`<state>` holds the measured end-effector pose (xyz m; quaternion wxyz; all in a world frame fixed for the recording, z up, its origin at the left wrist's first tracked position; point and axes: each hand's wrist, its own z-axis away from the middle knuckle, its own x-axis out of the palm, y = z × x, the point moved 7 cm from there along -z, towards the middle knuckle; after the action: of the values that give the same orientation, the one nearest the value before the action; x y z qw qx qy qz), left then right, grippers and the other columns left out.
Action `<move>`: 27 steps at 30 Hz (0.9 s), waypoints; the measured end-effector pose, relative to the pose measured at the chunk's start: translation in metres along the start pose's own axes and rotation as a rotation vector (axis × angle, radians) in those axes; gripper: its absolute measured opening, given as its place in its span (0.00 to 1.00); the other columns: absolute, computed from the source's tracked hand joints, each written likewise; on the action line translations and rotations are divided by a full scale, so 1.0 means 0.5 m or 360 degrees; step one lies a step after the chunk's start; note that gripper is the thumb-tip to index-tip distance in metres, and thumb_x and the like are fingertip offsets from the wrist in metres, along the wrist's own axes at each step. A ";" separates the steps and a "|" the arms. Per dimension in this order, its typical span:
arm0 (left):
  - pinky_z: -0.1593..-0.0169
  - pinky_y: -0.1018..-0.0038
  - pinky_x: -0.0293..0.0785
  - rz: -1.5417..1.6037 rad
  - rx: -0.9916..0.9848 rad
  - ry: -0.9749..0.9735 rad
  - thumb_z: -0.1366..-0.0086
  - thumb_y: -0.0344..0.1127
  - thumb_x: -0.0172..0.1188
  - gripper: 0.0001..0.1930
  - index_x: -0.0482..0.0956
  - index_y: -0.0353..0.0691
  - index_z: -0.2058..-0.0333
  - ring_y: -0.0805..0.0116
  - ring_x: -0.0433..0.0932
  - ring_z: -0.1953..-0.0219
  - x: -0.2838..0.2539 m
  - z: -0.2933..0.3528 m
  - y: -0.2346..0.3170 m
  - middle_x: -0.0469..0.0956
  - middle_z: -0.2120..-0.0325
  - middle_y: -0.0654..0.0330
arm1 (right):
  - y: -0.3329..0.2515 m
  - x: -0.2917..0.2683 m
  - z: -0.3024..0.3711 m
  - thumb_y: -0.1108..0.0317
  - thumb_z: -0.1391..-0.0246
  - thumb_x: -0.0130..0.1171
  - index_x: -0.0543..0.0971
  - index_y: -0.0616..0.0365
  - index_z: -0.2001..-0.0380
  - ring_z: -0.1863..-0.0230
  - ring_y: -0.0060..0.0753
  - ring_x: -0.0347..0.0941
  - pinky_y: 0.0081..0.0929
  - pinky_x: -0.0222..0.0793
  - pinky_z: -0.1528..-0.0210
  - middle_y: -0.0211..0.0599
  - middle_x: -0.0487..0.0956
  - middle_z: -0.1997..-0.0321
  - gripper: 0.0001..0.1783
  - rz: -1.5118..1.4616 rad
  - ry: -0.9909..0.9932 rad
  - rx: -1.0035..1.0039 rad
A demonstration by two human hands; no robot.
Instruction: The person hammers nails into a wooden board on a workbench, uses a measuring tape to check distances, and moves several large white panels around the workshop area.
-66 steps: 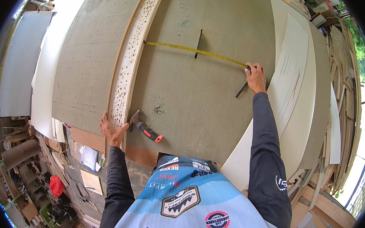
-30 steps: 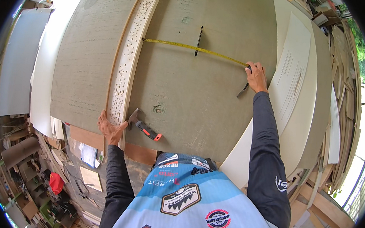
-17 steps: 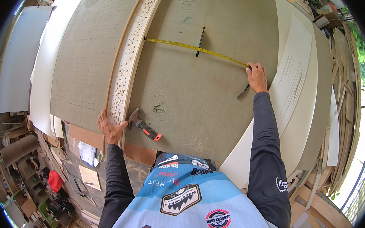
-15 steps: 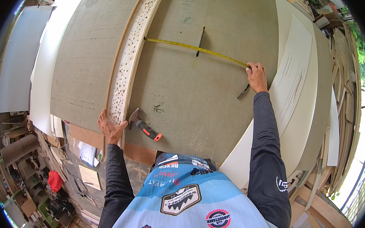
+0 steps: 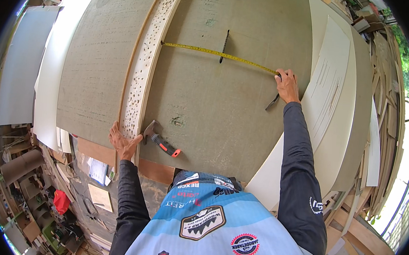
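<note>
Tape measure (image 5: 196,48), yellow, narrow-bladed, stretched rightward from long, white, hole-pitted board strip (image 5: 145,62). Right hand (image 5: 288,86), well right of strip, curled around tape measure's right end. Left hand (image 5: 125,144) spread wide across strip's near end. Black-and-orange claw hammer (image 5: 163,144) just right of strip.

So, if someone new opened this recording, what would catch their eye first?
Probably the yellow tape measure, stretched across the grey-green board from the long hole-pocked white strip to the right hand, which holds its other end. Next might be the hammer with a black and orange-red handle, lying just right of the left hand, which is spread across the strip's near end.
</note>
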<state>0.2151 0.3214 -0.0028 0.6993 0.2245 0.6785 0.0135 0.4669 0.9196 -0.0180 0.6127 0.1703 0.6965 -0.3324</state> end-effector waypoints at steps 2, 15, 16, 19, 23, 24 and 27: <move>0.36 0.55 0.55 -0.0006 0.0013 0.0010 0.70 0.45 0.77 0.55 0.61 0.38 0.39 0.47 0.63 0.41 0.001 0.000 0.000 0.67 0.46 0.51 | 0.001 0.001 0.000 0.62 0.43 0.57 0.76 0.47 0.53 0.53 0.52 0.67 0.45 0.68 0.49 0.42 0.72 0.55 0.14 0.0007 0.0002 -0.0007; 0.37 0.55 0.56 0.0008 0.0030 0.0014 0.70 0.43 0.76 0.54 0.61 0.38 0.40 0.47 0.63 0.42 0.005 0.002 -0.001 0.67 0.47 0.51 | 0.002 0.005 0.002 0.63 0.43 0.57 0.76 0.47 0.53 0.53 0.52 0.67 0.46 0.68 0.50 0.42 0.72 0.55 0.14 -0.0021 -0.0033 0.0012; 0.37 0.55 0.56 0.0004 0.0024 0.0015 0.70 0.43 0.76 0.54 0.61 0.38 0.40 0.47 0.63 0.42 0.005 0.002 -0.001 0.67 0.47 0.51 | 0.003 0.006 0.002 0.63 0.43 0.57 0.76 0.47 0.54 0.53 0.52 0.67 0.46 0.68 0.50 0.42 0.72 0.55 0.13 -0.0030 -0.0040 0.0012; 0.36 0.55 0.55 0.0008 -0.0028 -0.0004 0.70 0.44 0.76 0.54 0.61 0.38 0.40 0.48 0.63 0.42 0.003 0.002 0.003 0.67 0.47 0.51 | 0.001 0.003 0.003 0.63 0.43 0.57 0.77 0.48 0.54 0.54 0.52 0.67 0.45 0.68 0.50 0.42 0.72 0.55 0.13 -0.0026 -0.0018 0.0017; 0.36 0.56 0.54 -0.0014 0.0014 0.0021 0.71 0.45 0.76 0.54 0.62 0.38 0.40 0.49 0.64 0.42 0.005 0.004 -0.004 0.68 0.47 0.50 | -0.007 -0.001 0.004 0.63 0.43 0.57 0.77 0.48 0.54 0.55 0.52 0.67 0.45 0.67 0.50 0.41 0.72 0.56 0.13 0.0009 0.0002 -0.0001; 0.36 0.56 0.55 -0.0008 0.0027 0.0031 0.71 0.45 0.76 0.54 0.62 0.38 0.40 0.49 0.64 0.42 0.005 0.004 -0.002 0.68 0.47 0.50 | -0.006 0.000 0.004 0.63 0.43 0.57 0.77 0.48 0.54 0.55 0.52 0.67 0.45 0.67 0.50 0.41 0.72 0.56 0.13 0.0023 0.0010 -0.0009; 0.36 0.56 0.55 0.0003 0.0047 0.0057 0.71 0.45 0.76 0.54 0.62 0.38 0.40 0.48 0.65 0.42 0.005 0.005 0.002 0.68 0.47 0.50 | -0.002 0.003 0.004 0.63 0.43 0.57 0.77 0.47 0.54 0.55 0.52 0.67 0.45 0.67 0.50 0.42 0.72 0.56 0.13 0.0026 0.0017 0.0001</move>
<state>0.2179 0.3224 -0.0049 0.6838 0.2352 0.6907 0.0082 0.4674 0.9173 -0.0194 0.6116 0.1780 0.6981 -0.3268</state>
